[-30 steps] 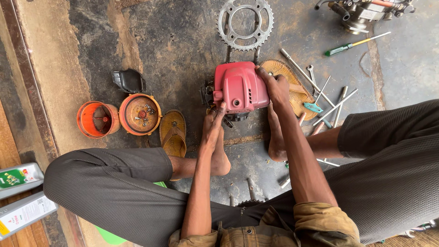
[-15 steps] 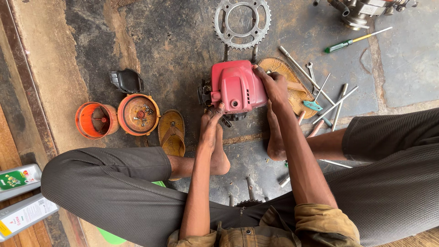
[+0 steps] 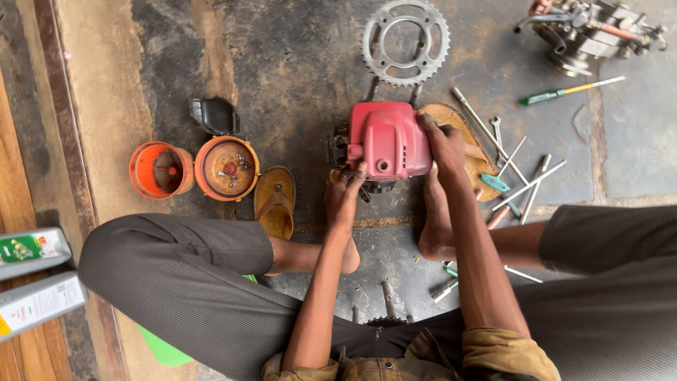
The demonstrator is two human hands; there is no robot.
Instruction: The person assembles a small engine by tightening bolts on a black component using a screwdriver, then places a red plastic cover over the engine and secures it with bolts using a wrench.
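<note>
Down on the stained concrete floor (image 3: pixel 296 63), seen from the head camera, a person sits with knees spread and both bare feet drawn in toward a small red engine cover (image 3: pixel 388 140), which stands between the feet at mid-frame. The right hand (image 3: pixel 443 144) is closed over the cover's right edge, fingers wrapped onto its top and side. The left hand (image 3: pixel 344 199) rests at the lower left corner of the cover, fingers curled and touching the dark engine parts beneath it; whether it pinches anything small there cannot be told.

Just above the cover lies a large toothed sprocket (image 3: pixel 405 42), flat on the floor. To the right of the cover a brown sandal (image 3: pixel 462 137) lies partly under the right hand, and beside it a scatter of wrenches and metal rods (image 3: pixel 525 180). A green-handled screwdriver (image 3: pixel 564 91) lies farther up, near a grey engine assembly (image 3: pixel 589 32) at the top corner. Left of the cover sit a second sandal (image 3: pixel 275 201), two orange round housings (image 3: pixel 194 169) side by side, and a black plastic cap (image 3: pixel 215 116) just above them.
</note>
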